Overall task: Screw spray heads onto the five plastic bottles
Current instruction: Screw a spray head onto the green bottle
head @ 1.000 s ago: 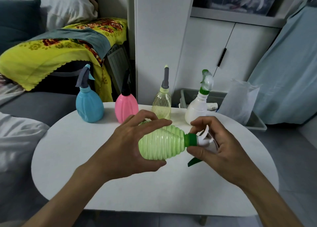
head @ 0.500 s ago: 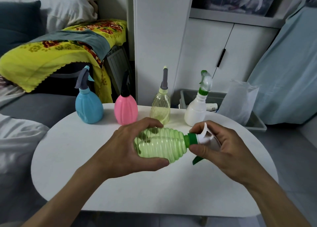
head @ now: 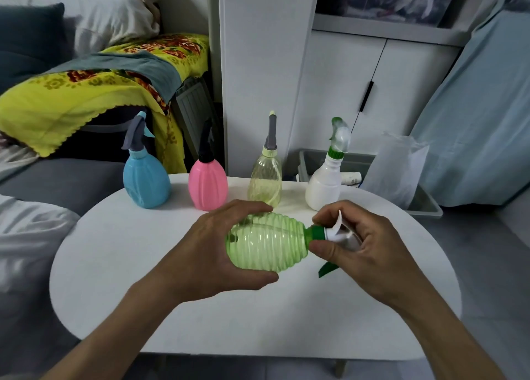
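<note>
Above the middle of the white table (head: 143,265) I have the green ribbed bottle (head: 265,244) held on its side, long axis running from nine to three o'clock, neck toward three. My left hand (head: 212,253) wraps the body from the nine o'clock end, fingers over the top and thumb beneath. At the neck my right hand (head: 358,247) pinches the spray head (head: 329,233) just past its dark green collar, thumb and fingers curled round the white part, so the right hand is the one placed to turn. I judge the collar is on the thread; how tight, I cannot tell. Translucent ridged plastic should grip well.

Toward twelve o'clock, upright in a row with heads fitted: blue bottle (head: 146,181), pink bottle (head: 208,186), pale yellow bottle (head: 265,180), white bottle (head: 324,184).
</note>
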`<state>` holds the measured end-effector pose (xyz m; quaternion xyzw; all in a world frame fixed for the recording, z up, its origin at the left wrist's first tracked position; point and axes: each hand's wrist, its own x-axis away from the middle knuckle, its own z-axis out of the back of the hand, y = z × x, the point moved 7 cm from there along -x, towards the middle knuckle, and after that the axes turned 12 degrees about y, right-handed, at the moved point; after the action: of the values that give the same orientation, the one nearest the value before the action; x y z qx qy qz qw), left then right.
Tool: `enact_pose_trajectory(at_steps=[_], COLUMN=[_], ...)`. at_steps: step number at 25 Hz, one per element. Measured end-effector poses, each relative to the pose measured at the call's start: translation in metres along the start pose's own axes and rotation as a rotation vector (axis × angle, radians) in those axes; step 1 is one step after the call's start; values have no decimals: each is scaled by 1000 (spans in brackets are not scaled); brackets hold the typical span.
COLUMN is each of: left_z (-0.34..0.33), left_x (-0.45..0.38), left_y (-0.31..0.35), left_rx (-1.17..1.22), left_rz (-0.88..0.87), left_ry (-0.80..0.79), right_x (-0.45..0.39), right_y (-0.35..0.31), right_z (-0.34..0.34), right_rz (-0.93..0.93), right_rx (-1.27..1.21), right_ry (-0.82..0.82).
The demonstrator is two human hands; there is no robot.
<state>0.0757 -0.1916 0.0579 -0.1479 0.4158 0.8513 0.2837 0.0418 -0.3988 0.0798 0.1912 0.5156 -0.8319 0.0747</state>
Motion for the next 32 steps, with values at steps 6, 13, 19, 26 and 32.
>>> enact_pose_trajectory(at_steps=[6, 13, 19, 26, 32], left_z=[-7, -41, -38, -64, -67], left_x=[4, 20, 10, 21, 23], left_y=[27, 46, 32, 18, 18], left_rx=[-267, -575, 67, 658, 454], left_rz=[-172, -338, 50, 502, 463], left_ry=[355, 457, 182, -333, -111], right_x=[-1, 18, -11, 3, 2], right_y=[7, 62, 37, 13, 24], right_z=[21, -32, -14, -24, -22], right_rz=[-73, -882, -537, -457, -540], right_rx=[47, -686, -1024, -972, -771], right_ry=[463, 382, 237, 24, 306])
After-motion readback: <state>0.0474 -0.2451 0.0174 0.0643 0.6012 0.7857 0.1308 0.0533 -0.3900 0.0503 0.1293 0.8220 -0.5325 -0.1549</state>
